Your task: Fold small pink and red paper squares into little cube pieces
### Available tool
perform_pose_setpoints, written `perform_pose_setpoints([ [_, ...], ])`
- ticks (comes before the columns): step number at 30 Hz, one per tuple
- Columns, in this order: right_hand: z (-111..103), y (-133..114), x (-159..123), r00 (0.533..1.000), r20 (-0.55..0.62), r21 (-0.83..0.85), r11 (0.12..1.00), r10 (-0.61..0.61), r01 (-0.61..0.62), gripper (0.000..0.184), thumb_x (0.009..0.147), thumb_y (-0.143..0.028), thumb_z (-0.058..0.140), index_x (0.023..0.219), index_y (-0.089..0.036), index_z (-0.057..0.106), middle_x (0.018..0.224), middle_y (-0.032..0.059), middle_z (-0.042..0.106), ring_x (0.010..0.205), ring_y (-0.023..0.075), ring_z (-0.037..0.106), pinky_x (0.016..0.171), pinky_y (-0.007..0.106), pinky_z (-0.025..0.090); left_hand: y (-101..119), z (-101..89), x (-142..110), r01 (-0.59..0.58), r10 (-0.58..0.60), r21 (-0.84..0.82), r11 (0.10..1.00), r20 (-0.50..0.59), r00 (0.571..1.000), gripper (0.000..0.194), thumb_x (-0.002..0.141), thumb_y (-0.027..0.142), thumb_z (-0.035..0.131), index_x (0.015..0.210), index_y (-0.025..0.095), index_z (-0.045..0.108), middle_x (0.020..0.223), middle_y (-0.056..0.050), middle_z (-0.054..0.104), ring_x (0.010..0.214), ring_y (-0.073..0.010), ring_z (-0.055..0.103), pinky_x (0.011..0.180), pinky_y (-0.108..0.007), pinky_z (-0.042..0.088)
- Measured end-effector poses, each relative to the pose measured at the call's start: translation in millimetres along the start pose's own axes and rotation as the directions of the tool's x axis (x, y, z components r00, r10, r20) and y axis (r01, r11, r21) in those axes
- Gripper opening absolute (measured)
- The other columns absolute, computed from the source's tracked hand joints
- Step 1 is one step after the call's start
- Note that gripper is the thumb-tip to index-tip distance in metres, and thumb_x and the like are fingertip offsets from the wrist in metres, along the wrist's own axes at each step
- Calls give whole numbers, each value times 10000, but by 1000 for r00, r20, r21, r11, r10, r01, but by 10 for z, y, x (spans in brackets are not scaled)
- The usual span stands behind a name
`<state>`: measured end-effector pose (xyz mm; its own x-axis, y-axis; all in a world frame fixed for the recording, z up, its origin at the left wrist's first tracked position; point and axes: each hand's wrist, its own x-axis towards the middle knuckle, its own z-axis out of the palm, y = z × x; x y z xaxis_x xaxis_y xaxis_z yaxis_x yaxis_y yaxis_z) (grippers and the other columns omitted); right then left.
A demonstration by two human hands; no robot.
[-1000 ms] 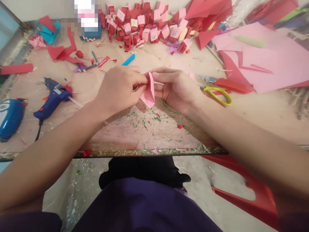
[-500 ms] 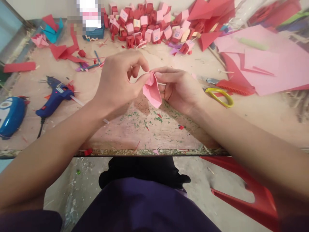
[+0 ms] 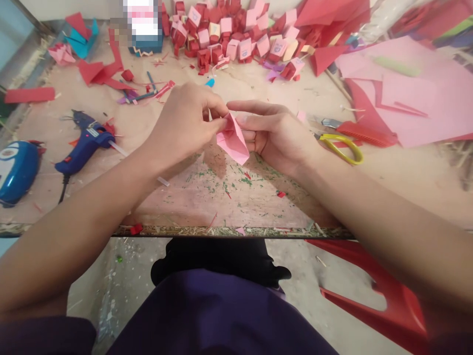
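Note:
Over the middle of the worktable (image 3: pixel 177 197), a small folded pink paper (image 3: pixel 235 145) is held between both hands. My left hand (image 3: pixel 188 118) pinches its upper left edge between thumb and forefinger. On the other side, my right hand (image 3: pixel 273 130) grips the top right edge with thumb and fingers. The paper's pointed lower end hangs free, and its upper fold is partly hidden by the fingertips. Green and red scraps lie on the wood below.
A blue glue gun (image 3: pixel 86 140) lies at left beside a blue-and-white object (image 3: pixel 18 172). Yellow-handled scissors (image 3: pixel 342 148) and a red-handled cutter (image 3: pixel 365 133) are at right. Small paper boxes (image 3: pixel 244 49) pile up behind; pink sheets (image 3: pixel 406 108) spread far right. A red stool (image 3: pixel 399 305) stands below.
The fingers of my left hand have closed in nearer the paper's top, and the paper has turned slightly. A small blue scrap now shows behind my left hand. The view has shifted a little.

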<state>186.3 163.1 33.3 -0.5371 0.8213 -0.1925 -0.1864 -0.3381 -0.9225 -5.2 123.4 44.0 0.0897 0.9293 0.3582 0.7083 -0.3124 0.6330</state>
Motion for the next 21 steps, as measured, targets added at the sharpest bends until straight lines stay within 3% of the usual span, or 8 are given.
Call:
perform_pose_setpoints([
  [7,11,-15,-8,1000,-18,-77,997,23,-24,242,876,-191,858,1082,-237,739,913,19,808,826,201,761,812,336,647,-6,33,-13,-50,50,34,998,5,999,182,880,132,746,754,247,808,844,-36,764,801,-231,669,836,-393,508],
  [14,-39,28,26,997,79,-95,995,-11,19,74,881,-215,845,881,-231,773,923,30,817,839,196,757,846,341,657,-1,44,-4,-32,32,22,999,-4,999,214,847,75,723,713,239,753,782,-24,747,775,-219,663,815,-378,516],
  [18,-62,35,52,1000,31,-139,990,-8,12,108,846,-231,879,896,-245,784,895,44,822,911,262,791,813,396,687,-6,45,11,-30,29,41,999,32,999,197,848,57,695,767,217,776,839,-30,768,797,-210,673,806,-355,518],
  [21,-58,28,48,999,40,-158,987,-19,25,94,862,-244,877,912,-227,799,907,49,816,878,234,789,793,360,684,7,50,15,-43,39,64,997,59,998,222,865,61,660,740,216,758,828,-37,757,834,-233,684,849,-370,524],
])
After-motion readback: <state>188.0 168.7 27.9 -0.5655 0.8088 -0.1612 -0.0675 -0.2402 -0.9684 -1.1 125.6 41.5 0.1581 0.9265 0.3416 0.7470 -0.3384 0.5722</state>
